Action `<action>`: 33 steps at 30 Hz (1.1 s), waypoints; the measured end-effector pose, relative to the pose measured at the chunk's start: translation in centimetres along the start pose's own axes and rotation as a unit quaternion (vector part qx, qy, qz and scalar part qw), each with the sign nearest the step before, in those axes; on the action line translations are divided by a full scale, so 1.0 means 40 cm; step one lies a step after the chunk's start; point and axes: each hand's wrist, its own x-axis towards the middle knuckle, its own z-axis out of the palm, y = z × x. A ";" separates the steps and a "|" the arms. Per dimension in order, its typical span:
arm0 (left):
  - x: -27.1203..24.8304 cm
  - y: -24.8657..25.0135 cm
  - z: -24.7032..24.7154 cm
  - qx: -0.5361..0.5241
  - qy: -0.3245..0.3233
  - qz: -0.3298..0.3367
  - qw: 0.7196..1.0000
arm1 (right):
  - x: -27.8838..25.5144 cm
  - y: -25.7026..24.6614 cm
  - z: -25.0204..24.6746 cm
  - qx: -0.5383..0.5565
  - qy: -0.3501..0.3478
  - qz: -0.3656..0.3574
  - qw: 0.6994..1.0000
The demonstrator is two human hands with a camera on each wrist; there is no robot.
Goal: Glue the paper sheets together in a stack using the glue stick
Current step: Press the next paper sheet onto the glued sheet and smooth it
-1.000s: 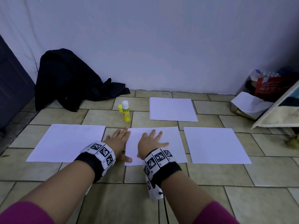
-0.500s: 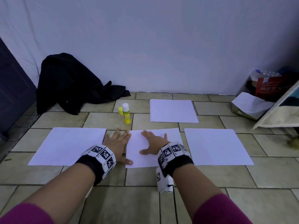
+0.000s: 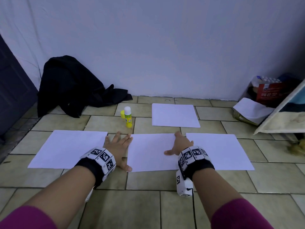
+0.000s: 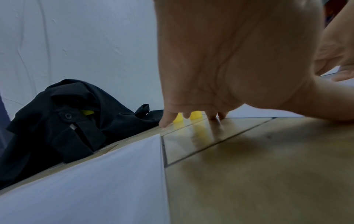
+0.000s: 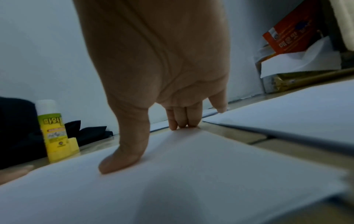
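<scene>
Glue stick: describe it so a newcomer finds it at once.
On the tiled floor, find the black garment heaped against the wall. Just right of it the glue stick stands upright, behind the middle paper sheet: the only yellow object, white-tipped, its cap beside it.

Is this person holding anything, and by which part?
Nothing is gripped. The right hand presses flat on the middle paper sheet near its right edge; the left hand rests beside it.
</scene>
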 end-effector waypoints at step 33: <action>-0.071 0.055 0.043 -0.067 0.071 -0.007 0.995 | -0.141 -0.228 0.114 -0.093 -0.096 -0.305 0.943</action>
